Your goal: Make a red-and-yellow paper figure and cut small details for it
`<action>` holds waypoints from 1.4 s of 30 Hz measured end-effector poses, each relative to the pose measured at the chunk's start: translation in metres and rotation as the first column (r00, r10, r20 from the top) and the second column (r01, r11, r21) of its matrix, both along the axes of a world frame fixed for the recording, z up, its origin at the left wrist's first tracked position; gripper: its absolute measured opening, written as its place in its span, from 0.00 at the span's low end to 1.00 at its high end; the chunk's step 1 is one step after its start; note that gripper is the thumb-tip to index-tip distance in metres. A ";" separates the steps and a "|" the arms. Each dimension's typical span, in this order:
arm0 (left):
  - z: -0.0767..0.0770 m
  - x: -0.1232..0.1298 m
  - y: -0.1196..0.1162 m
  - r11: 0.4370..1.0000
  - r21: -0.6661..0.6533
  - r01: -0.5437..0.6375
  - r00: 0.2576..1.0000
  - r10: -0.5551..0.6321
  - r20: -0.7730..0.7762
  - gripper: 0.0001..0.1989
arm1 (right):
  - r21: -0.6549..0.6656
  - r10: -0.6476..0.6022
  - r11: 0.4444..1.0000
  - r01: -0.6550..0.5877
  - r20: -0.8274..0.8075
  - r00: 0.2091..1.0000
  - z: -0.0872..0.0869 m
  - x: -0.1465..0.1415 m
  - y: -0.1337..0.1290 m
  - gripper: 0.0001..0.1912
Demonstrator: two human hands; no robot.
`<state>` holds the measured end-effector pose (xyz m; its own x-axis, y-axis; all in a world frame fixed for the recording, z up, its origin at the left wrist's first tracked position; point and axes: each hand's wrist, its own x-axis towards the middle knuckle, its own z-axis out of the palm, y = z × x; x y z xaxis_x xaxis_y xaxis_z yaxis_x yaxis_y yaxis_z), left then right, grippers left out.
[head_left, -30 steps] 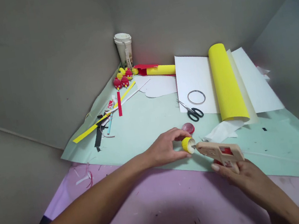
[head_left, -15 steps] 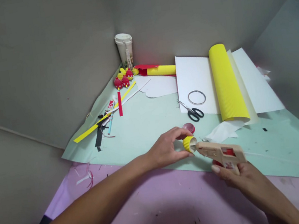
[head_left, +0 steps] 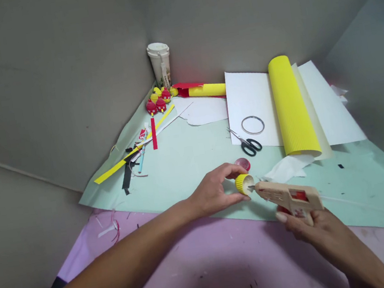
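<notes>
Between thumb and fingers, my left hand [head_left: 217,191] holds a small yellow corrugated paper cup [head_left: 242,184] on its side, its hollow end facing right. My right hand [head_left: 307,228] grips a beige glue gun [head_left: 288,195] by the handle. The metal nozzle is at the cup's opening; whether it touches the rim I cannot tell. Just behind the cup lies a round red piece [head_left: 242,164], partly hidden by my left fingers. Black-handled scissors [head_left: 249,145] rest farther back, partly on white paper.
A yellow corrugated roll [head_left: 293,107] lies on white sheets [head_left: 247,92] at the back right. Several small red and yellow ornaments [head_left: 160,103] sit before a lidded cup [head_left: 160,64] in the corner. Paper strips [head_left: 119,167] lie left. A metal ring [head_left: 252,125] is near the scissors.
My right hand has drawn the glue gun slightly right and down, so the nozzle is farther out of the yellow cup. My left hand has stayed almost still, the cup turning slightly.
</notes>
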<state>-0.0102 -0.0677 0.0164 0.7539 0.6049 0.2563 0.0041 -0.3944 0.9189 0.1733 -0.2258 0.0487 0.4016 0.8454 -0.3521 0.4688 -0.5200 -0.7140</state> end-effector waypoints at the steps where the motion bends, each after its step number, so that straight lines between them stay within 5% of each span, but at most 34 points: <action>1: 0.001 0.000 0.000 1.000 -0.006 0.001 1.000 -0.001 0.005 0.23 | 0.008 0.012 1.000 -0.012 -0.008 1.000 0.000 -0.001 0.000 0.21; 15: 0.002 0.001 0.000 0.998 -0.062 -0.002 1.000 0.000 -0.023 0.24 | 0.021 0.024 0.999 -0.026 0.077 0.997 0.002 -0.005 0.001 0.19; 32: 0.000 0.002 -0.002 0.972 -0.195 0.128 0.988 -0.143 -0.062 0.23 | 0.112 -0.003 0.994 -0.008 0.099 0.995 -0.002 -0.005 0.003 0.19; 42: -0.003 0.002 0.002 0.969 -0.246 0.036 0.993 -0.063 -0.101 0.28 | 0.105 -0.086 0.991 0.077 0.081 0.993 -0.003 0.003 -0.001 0.21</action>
